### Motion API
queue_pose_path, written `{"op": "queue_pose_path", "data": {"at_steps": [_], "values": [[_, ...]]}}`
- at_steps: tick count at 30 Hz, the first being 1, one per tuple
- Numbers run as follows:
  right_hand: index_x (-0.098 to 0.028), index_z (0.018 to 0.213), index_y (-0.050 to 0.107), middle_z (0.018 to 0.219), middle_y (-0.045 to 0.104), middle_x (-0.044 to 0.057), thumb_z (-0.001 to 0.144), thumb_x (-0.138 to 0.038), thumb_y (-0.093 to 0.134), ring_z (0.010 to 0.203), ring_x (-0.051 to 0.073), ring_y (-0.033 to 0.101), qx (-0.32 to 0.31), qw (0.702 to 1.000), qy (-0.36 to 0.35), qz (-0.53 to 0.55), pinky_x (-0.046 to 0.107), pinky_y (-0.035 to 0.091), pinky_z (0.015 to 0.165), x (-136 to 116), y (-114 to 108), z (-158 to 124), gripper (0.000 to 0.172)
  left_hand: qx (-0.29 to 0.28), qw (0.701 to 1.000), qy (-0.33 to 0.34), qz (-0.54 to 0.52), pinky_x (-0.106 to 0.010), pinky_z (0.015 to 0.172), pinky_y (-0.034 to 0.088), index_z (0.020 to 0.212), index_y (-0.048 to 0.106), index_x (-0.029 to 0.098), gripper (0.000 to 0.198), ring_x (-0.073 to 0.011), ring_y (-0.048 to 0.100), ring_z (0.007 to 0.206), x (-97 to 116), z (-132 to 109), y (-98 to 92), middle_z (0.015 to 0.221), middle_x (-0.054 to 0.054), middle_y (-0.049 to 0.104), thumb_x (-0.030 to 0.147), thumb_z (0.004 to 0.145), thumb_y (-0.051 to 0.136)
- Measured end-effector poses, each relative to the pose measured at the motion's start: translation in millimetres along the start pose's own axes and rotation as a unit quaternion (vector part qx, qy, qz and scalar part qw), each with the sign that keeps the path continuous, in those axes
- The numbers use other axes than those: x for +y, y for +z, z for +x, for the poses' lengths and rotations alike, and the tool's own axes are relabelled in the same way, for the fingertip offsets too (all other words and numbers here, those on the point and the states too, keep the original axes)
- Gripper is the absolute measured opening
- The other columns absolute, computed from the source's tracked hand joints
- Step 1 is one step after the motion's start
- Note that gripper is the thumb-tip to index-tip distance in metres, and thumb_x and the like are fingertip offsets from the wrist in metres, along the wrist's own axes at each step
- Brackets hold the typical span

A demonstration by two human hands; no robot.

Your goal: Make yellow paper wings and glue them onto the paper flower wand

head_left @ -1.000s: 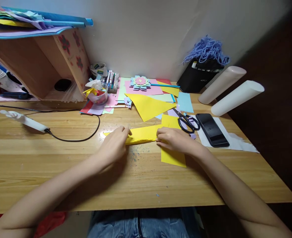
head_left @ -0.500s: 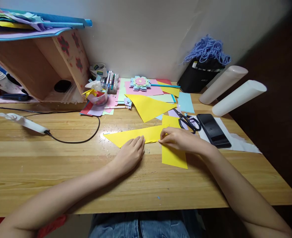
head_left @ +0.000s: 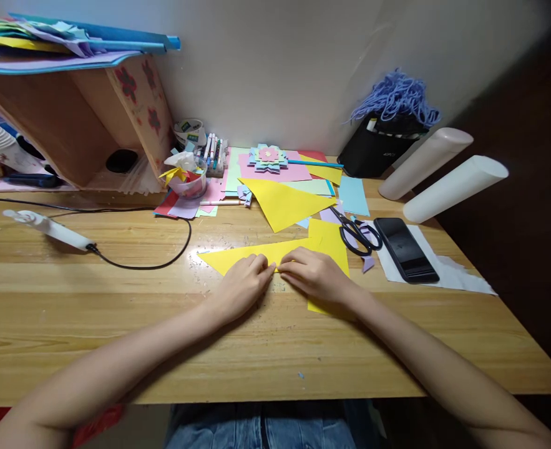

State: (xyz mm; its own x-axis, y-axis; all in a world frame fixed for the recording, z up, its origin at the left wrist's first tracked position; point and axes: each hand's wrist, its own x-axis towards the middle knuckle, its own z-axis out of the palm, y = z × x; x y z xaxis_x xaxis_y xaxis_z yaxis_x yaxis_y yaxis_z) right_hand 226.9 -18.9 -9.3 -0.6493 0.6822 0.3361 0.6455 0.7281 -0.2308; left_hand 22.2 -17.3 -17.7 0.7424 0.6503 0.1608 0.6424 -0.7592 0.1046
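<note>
A folded strip of yellow paper (head_left: 242,251) lies flat on the table, its pointed end to the left. My left hand (head_left: 244,284) is closed at its near edge, thumb and fingertips together on the paper. Right beside it, my right hand (head_left: 315,272) pinches the same edge, so the fingertips of both hands almost meet. Another yellow sheet (head_left: 329,236) is partly hidden under my right hand and the strip's right end. Beyond the strip rests a larger yellow paper piece (head_left: 284,202) with a pointed near corner. Black-handled scissors (head_left: 360,240) lie to the right.
A phone (head_left: 405,249) rests on white paper at the right, before two white rolls (head_left: 455,190). A glue gun (head_left: 53,231) with a black cord lies left. Along the back are a paper flower (head_left: 268,158), a tub of scraps (head_left: 188,181) and a cardboard box (head_left: 146,118).
My right hand has slid left along the strip's near edge, up to my left hand. My left hand's fingers have curled in more. The view has shifted slightly.
</note>
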Motion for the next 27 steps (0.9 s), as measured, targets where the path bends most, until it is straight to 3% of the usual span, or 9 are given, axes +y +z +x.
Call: {"op": "queue_pose_path", "data": {"at_steps": [8,12,17,20,22,24,27], "values": [[-0.015,0.079,0.063,0.079,0.066,0.008,0.090,-0.017,0.044,0.072,0.017,0.057,0.028,0.997,-0.034,-0.061,0.028,0.041,0.059,-5.4,16.0,5.0,0.022,0.057,0.997,-0.004,-0.052,-0.028,0.065,0.040,0.096,0.064,0.018,0.029,-0.0159,0.053,0.076,-9.0,-2.9,4.7,0.084,-0.005,0.061,0.033,0.094,0.039],[-0.015,0.081,0.062,0.079,0.067,0.008,0.088,-0.015,0.046,0.073,0.017,0.058,0.060,0.997,-0.013,-0.037,0.028,0.044,0.063,-6.3,14.3,6.8,0.018,0.082,0.996,0.014,-0.028,-0.029,0.065,0.040,0.092,0.065,0.016,0.026,-0.0167,0.054,0.074,-9.9,-1.9,2.5,0.080,-0.006,0.063,0.026,0.093,0.041],[-0.017,0.085,0.060,0.085,0.067,0.008,0.085,-0.017,0.050,0.077,0.017,0.059,0.070,0.996,0.019,0.050,0.029,0.047,0.066,-14.0,-5.8,8.7,0.010,0.096,0.992,-0.025,-0.076,-0.030,0.063,0.039,0.081,0.064,0.015,0.024,-0.0164,0.054,0.069,-1.0,-1.1,-26.8,0.076,-0.006,0.063,0.021,0.090,0.044],[-0.018,0.086,0.059,0.086,0.065,0.007,0.084,-0.018,0.052,0.079,0.016,0.059,0.048,0.988,0.030,0.144,0.027,0.047,0.068,-21.9,-27.4,12.1,0.007,0.053,0.975,-0.071,-0.203,-0.029,0.068,0.041,0.081,0.065,0.016,0.019,-0.0154,0.057,0.072,6.0,-1.8,-56.1,0.079,-0.004,0.065,0.023,0.088,0.049],[-0.019,0.085,0.059,0.084,0.063,0.005,0.083,-0.017,0.054,0.077,0.014,0.058,0.015,0.978,0.044,0.205,0.026,0.046,0.068,-25.1,-39.6,16.6,0.006,0.008,0.945,-0.108,-0.310,-0.026,0.065,0.042,0.081,0.066,0.016,0.016,-0.0139,0.059,0.071,5.8,-1.1,-69.7,0.078,-0.003,0.067,0.024,0.085,0.053],[-0.018,0.083,0.059,0.082,0.064,0.003,0.082,-0.017,0.055,0.074,0.013,0.057,-0.030,0.967,0.055,0.246,0.024,0.045,0.066,-24.0,-44.5,22.6,0.004,-0.042,0.911,-0.142,-0.384,-0.025,0.064,0.044,0.080,0.067,0.015,0.017,-0.0137,0.061,0.070,-0.3,1.3,-72.7,0.077,-0.003,0.069,0.026,0.083,0.054],[-0.017,0.081,0.061,0.080,0.065,0.003,0.082,-0.019,0.056,0.072,0.013,0.057,-0.084,0.958,0.072,0.265,0.024,0.044,0.065,-15.3,-33.7,31.9,0.005,-0.101,0.887,-0.164,-0.420,-0.025,0.065,0.045,0.079,0.069,0.014,0.021,-0.0154,0.062,0.072,-17.0,6.6,-58.5,0.078,-0.005,0.071,0.031,0.082,0.056]]}}
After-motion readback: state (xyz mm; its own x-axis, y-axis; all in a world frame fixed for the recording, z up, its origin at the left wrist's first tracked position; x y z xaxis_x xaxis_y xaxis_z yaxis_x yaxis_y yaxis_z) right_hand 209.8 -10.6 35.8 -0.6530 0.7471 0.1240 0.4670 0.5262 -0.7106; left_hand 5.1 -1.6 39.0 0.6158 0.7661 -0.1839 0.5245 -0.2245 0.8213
